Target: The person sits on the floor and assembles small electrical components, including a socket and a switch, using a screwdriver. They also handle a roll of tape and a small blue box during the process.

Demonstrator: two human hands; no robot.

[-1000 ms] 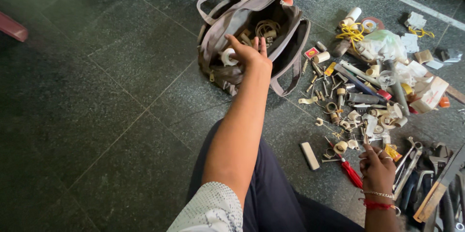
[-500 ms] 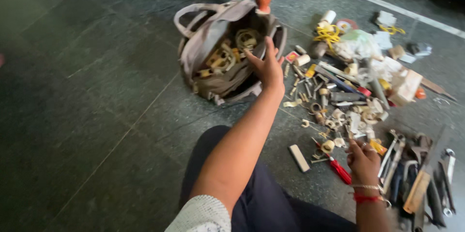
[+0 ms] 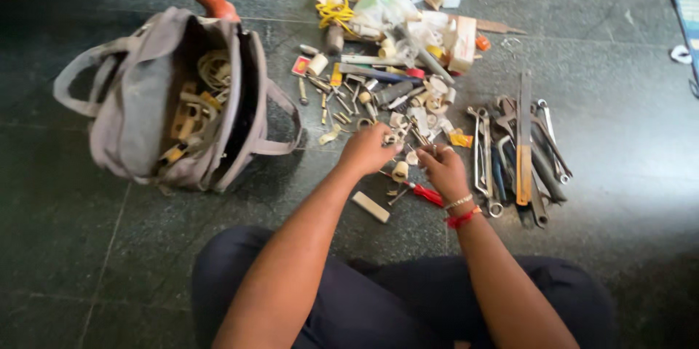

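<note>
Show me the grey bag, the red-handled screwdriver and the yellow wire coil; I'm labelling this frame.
grey bag (image 3: pixel 138 112): head view, on its outer side panel.
red-handled screwdriver (image 3: pixel 428 194): head view, on the red handle.
yellow wire coil (image 3: pixel 336 11): head view, on the coil's middle loops.

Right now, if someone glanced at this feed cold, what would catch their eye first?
Most likely the big scatter of small fittings spread on the dark tiled floor, with both hands in it: the left hand and right hand meet at its near edge. Next, the open grey bag at the left, holding more fittings, and the row of wrenches and long metal tools at the right.
</note>
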